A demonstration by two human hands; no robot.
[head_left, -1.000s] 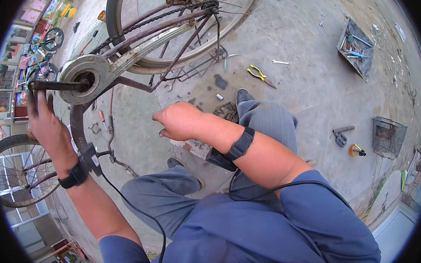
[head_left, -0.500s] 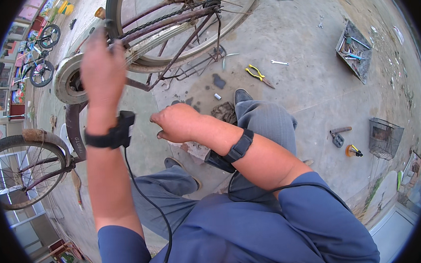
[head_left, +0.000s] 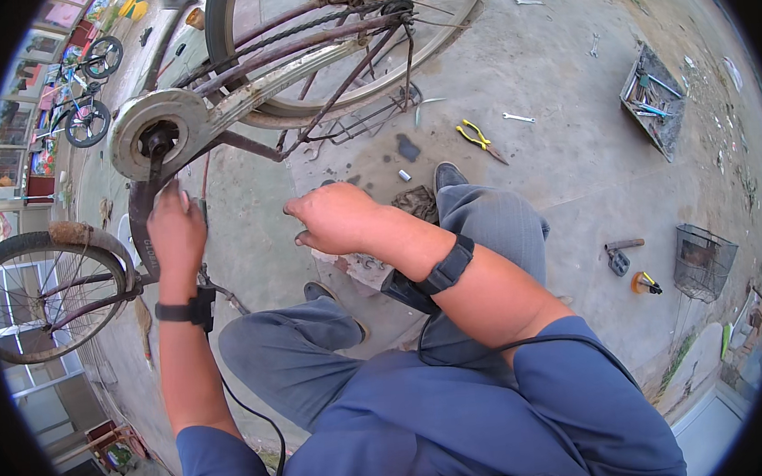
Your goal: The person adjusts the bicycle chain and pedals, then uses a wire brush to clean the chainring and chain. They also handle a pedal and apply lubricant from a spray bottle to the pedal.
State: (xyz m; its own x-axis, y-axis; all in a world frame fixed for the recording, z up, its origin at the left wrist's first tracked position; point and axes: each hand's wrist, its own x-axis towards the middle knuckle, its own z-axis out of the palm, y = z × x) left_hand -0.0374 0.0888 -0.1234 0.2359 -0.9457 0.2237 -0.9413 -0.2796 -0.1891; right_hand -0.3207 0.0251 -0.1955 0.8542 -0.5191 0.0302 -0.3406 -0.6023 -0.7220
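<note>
Crank arm (head_left: 158,153) at the fingertips of the left hand (head_left: 178,237), pointing down; hand has dropped from beside the chain guard (head_left: 229,106), suggesting rotation. Left fingers curled, grip unclear. Right hand (head_left: 336,219) half-curled, apparently empty.

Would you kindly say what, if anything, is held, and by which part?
The left hand is at the outer end of the crank arm; whether it grips cannot be told. The right hand holds nothing visible.

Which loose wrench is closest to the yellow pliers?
The wrench just upper right of the pliers. Others lie farther off: the top wrench and the one upper left of the tool tray.
</note>
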